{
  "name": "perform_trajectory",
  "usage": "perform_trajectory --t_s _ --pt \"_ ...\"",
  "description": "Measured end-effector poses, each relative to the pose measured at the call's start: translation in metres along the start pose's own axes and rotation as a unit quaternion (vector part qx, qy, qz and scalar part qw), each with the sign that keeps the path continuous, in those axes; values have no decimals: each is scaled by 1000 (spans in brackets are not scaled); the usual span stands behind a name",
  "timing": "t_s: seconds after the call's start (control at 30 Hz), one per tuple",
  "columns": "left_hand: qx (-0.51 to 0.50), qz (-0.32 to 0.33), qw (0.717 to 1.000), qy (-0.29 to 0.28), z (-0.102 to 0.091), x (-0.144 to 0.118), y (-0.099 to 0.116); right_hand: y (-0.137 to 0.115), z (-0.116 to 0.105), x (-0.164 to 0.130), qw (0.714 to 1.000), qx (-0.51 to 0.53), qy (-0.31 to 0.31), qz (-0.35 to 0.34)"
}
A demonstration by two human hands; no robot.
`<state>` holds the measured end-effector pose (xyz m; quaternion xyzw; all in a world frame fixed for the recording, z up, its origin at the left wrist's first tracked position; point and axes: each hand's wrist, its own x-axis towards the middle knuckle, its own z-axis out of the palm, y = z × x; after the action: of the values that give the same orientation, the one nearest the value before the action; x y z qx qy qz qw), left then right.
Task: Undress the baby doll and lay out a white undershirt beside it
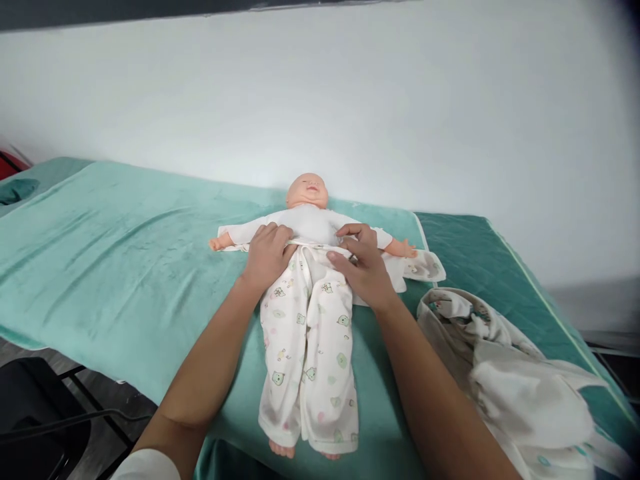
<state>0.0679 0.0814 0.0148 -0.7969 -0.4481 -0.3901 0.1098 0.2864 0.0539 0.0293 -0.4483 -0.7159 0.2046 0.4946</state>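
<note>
I have the doll (307,191) face up in the middle of my view, its smooth, rounded head toward the wall (320,100) and its feet toward me. It lies on a mint-green sheet (125,247) with a soft, velvety nap and long, shallow creases. Its arms spread wide to both sides, the moulded hands bare at the cuffs of a thin white top (309,223).

My left hand (270,252) rests at the waist of the trousers (330,360), fingers curled over the band and thumb against the cloth; I cannot tell whether they pinch it. My right hand (364,263) is at the other side of the waistband, fingers loosely bent, with the thumb standing apart from the forefinger. The trousers are soft, off-white fabric printed with small green animals and leaves and faint pink dots; the legs run as two straight tubes, bare toes showing below the hems.

A flat piece of printed cloth (424,265) juts out just beyond the doll's hand on my right. Nearer me on that side, a crumpled heap of pale fabric (530,393) sits in loose folds, partly over a darker green cover (460,250) edged with light piping. A glossy black chair (43,413) stands at lower left.
</note>
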Motion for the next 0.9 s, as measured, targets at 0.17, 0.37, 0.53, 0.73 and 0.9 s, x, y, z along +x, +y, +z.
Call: perform_trajectory --t_s 0.17,0.37,0.53,0.73,0.9 --pt "-15 -48 999 -4 3 -3 -5 6 -16 -31 993 99 49 41" --pt "-76 -109 991 11 6 -3 -5 7 -18 -50 989 61 -43 131" --pt "-142 -122 982 27 5 1 -3 8 -15 -45 983 -19 -94 157" --pt "-146 -131 980 31 -23 -35 18 11 -11 -45 992 -17 -53 117" --pt "-189 -218 957 18 -46 -79 38 12 -2 -47 985 -61 -17 159"
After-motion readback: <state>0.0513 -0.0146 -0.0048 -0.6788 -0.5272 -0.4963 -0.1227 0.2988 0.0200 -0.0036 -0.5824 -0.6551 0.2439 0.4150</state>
